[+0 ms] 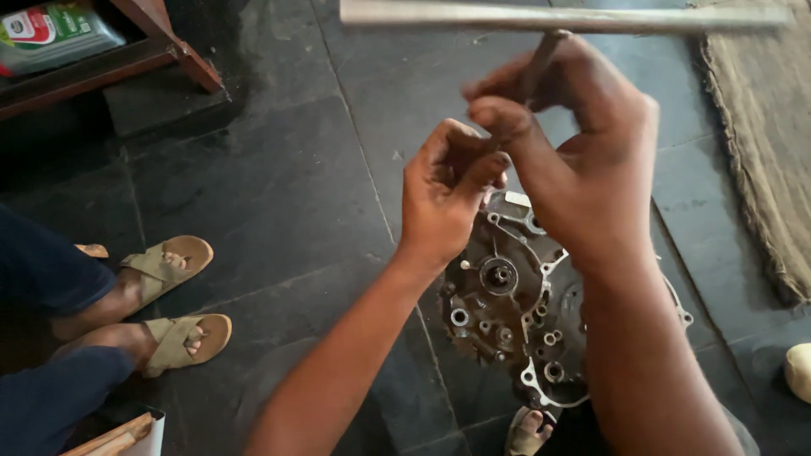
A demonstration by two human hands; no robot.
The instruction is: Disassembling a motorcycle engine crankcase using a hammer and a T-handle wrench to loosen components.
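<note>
A bare foot (pixel 528 432) is seen at the near edge of the view, just on the near side of the engine crankcase half (pixel 515 308), which lies flat on the dark stone floor (pixel 279 186) with its open inner face upward. The bosses, bores and the central bearing seat of the crankcase half are exposed; no cover is fitted, and the casting appears greasy, so the work is judged to be at an open-case stage with the case not closed up. Above the crankcase half, the left hand (pixel 448 190) is held with fingers curled inward, pinching at the lower end of a T-handle tool (pixel 557 19); what sits at the tip cannot be told, as it is hidden by the fingers. The right hand (pixel 583 143) is closed around the shaft of the same tool, just below its crossbar. The tool is held clear of the casting, not engaged with any fastener, so seating of the tool is judged not yet done. To the left of the crankcase half, another person's sandalled feet (pixel 173 304) rest on the floor. Beyond it to the right, a burlap sack (pixel 764 143) lies; far to the left, a green oil container (pixel 55 34) sits on a wooden shelf (pixel 127 63).
</note>
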